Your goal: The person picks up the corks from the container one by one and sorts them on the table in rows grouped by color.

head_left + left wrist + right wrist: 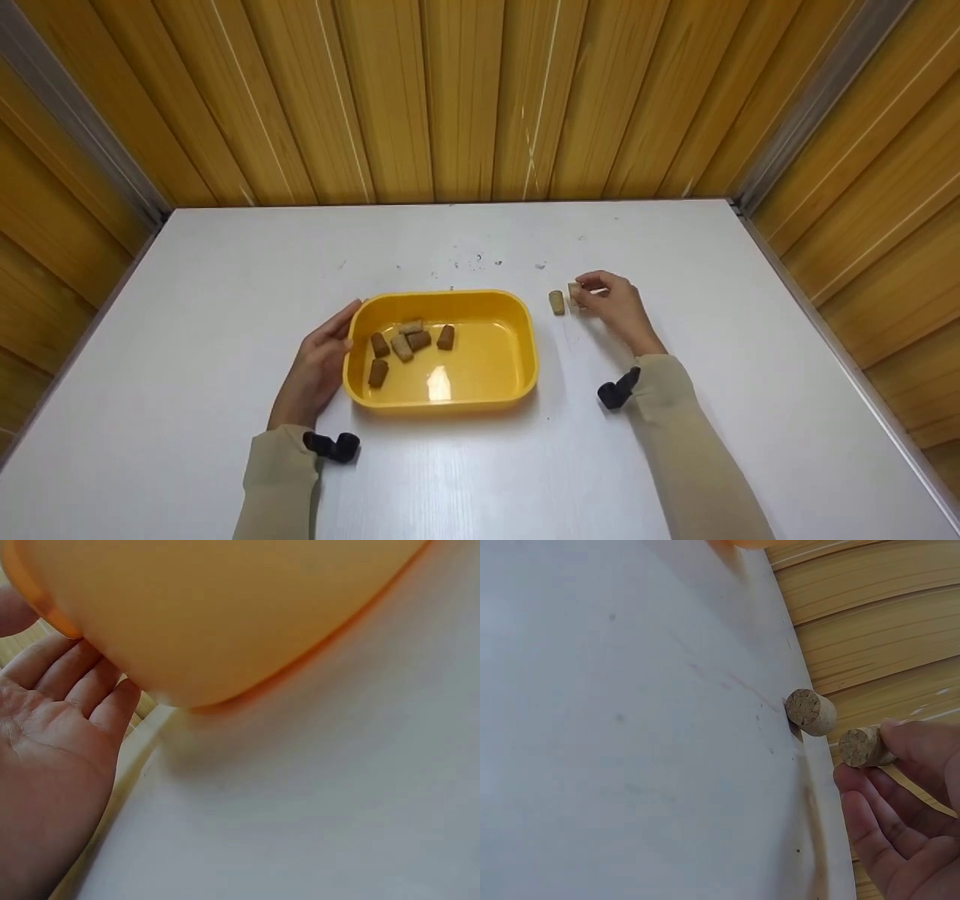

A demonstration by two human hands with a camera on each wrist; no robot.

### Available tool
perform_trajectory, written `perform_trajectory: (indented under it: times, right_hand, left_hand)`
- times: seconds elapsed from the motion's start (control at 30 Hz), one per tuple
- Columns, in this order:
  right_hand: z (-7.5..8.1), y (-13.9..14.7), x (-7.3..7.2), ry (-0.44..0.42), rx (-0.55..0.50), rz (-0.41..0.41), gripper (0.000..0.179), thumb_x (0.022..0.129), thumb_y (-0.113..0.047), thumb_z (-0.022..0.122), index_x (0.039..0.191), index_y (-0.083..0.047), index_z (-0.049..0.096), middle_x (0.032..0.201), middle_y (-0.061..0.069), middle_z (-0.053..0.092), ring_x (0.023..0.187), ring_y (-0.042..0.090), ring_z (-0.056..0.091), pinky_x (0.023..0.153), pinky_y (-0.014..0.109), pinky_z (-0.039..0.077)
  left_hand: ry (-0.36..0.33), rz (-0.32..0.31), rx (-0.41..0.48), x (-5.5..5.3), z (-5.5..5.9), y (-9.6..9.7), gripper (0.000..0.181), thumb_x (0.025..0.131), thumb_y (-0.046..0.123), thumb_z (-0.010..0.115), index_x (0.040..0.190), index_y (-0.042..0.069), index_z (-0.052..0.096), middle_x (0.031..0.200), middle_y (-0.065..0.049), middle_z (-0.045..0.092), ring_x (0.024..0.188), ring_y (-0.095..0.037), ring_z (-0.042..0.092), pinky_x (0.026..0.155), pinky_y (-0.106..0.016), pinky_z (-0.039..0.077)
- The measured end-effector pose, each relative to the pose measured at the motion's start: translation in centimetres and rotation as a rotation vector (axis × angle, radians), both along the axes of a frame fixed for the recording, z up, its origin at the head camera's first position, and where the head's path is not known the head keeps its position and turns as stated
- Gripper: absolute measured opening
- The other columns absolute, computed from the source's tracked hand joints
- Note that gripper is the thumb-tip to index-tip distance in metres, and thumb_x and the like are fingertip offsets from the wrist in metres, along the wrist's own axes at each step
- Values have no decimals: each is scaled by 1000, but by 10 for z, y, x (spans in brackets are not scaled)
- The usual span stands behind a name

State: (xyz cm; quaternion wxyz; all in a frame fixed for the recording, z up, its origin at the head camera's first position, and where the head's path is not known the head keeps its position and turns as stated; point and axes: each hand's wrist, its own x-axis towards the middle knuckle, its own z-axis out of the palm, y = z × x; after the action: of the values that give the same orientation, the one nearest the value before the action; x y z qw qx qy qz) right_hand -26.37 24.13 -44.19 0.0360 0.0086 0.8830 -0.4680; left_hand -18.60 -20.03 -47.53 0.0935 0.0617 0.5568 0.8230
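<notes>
A yellow plastic tub (480, 405) stands on the white table, with several dark brown and light tan tapered corks (402, 347) lying mostly in its left half. Against the tub's left wall rests my left hand (319, 367), its fingers fairly straight along the outside and the thumb at the rim. The left wrist view shows that palm (60, 742) beside the tub's outer wall (210, 622). To the right of the tub, my right hand (619, 307) pinches a light cork (860, 748) between thumb and fingers. Just left of it, a second light cork (556, 302) is on the table.
The white table (465, 480) has dark specks and scuffs (480, 259) behind the tub. Yellow wood-look panels (457, 97) rise along its back and sides. Each sleeve cuff carries a small black camera (619, 388).
</notes>
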Motion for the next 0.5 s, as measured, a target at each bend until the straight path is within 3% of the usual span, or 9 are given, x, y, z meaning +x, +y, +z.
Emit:
perform_trajectory:
  times: [0.27, 0.5]
  right_hand:
    - [-2, 0, 0, 30, 71, -5, 36, 90, -26, 64, 117, -3, 64, 115, 17, 65, 100, 27, 63, 83, 26, 50]
    - [-3, 1, -2, 15, 79, 2, 36, 90, -25, 64, 118, -2, 63, 114, 17, 65, 97, 24, 63, 77, 19, 49]
  left_hand:
    - [4, 13, 19, 1, -1, 1, 60, 92, -6, 35, 151, 2, 26, 156, -7, 32, 135, -5, 42, 111, -23, 36]
    - [1, 22, 22, 0, 0, 1, 61, 91, -7, 36, 151, 2, 27, 156, -8, 32, 133, -3, 43, 110, -20, 37]
